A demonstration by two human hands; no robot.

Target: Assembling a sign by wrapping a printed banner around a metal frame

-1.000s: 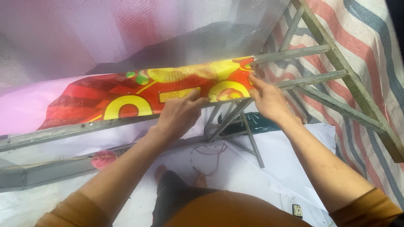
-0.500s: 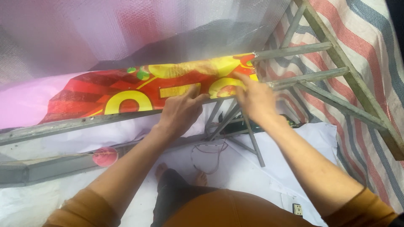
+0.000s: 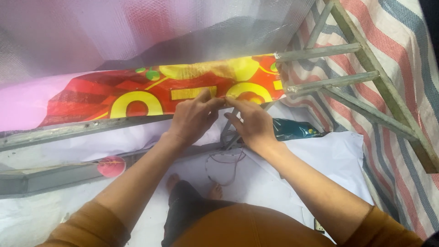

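Item: red and yellow banner (image 3: 151, 93), lying stretched over grey metal frame (image 3: 82, 128). Left hand (image 3: 192, 120) and right hand (image 3: 251, 123) are both pinching its lower edge mid-span. Risk: printed sheet tearing or creasing against the frame's hard edge

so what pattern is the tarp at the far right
Red, white and blue-grey stripes on the woven tarp; head view.
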